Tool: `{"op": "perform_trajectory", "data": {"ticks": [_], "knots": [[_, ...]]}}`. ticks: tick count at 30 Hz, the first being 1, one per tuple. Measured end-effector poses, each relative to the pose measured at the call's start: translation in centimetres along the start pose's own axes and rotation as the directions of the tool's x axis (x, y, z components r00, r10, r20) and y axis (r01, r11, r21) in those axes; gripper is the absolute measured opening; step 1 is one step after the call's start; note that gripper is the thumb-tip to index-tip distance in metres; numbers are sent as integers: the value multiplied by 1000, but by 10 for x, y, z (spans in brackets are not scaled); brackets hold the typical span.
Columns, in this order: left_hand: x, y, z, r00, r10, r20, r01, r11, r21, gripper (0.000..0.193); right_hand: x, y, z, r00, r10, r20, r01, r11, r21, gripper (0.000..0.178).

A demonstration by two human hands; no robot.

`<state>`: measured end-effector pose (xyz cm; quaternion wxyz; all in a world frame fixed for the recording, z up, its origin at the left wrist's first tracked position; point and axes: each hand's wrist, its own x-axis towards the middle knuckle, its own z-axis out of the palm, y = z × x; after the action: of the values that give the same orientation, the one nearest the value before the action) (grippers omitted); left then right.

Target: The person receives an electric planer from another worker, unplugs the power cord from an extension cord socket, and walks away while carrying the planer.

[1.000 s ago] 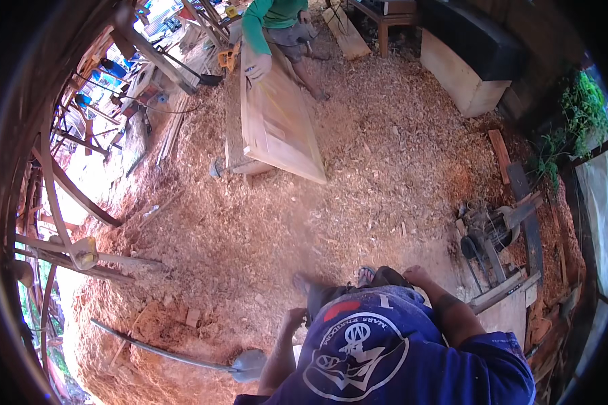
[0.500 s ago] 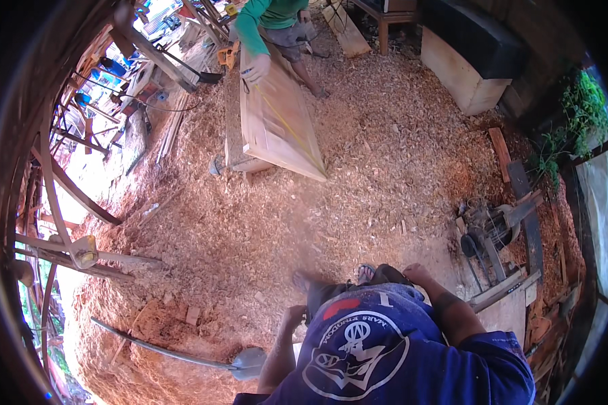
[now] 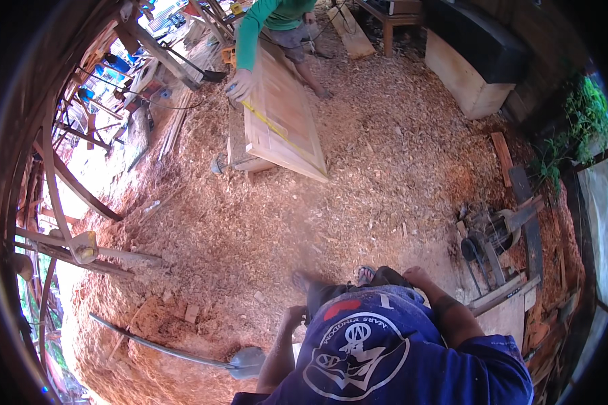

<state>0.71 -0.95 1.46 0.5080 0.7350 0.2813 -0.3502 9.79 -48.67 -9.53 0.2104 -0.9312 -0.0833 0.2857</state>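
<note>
My left hand (image 3: 293, 318) rests low beside my left leg, next to the dark shorts. On the other side, my right hand (image 3: 417, 276) lies by my right knee. The fingers of both hands are mostly hidden or too small to make out, and I see no object in either. Ahead of me a wooden panel (image 3: 282, 81) leans across a wooden support (image 3: 238, 145). A co-worker's hand (image 3: 242, 86), below a green sleeve, holds a tape measure at the panel's left edge. Its yellow tape (image 3: 277, 129) slants over the panel toward the near right corner.
Wood shavings (image 3: 385, 182) cover the ground. A shovel (image 3: 250, 362) lies at lower left, and a machine with a dark motor (image 3: 483, 243) stands at right. A pale block with a black top (image 3: 463, 74) is at far right. Timber poles (image 3: 81, 251) line the left.
The co-worker's hand has come nearer along the panel's left edge with the tape measure, and the yellow tape lies at a different angle. My hands have stayed in place.
</note>
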Motion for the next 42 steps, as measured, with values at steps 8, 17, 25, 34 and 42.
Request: {"op": "perform_trajectory", "data": {"ticks": [8,17,25,34,42], "knots": [[-3,2,0,999,37,0,-37,999,23,23,-4,-14,-19,994,20,106,-11,996,-85,21],[9,-7,0,999,-33,0,33,999,-34,27,7,5,3,996,-41,84,57,979,-197,20],[16,-12,0,998,-63,-25,60,993,-98,25,4,0,-3,992,-95,83,114,958,-262,20],[17,-5,-3,1000,-23,-21,22,999,-39,19,4,-4,-8,996,-45,83,62,974,-220,18],[17,-2,-5,999,-34,-17,35,999,41,19,1,-15,-23,994,-90,63,100,975,-197,17]]}}
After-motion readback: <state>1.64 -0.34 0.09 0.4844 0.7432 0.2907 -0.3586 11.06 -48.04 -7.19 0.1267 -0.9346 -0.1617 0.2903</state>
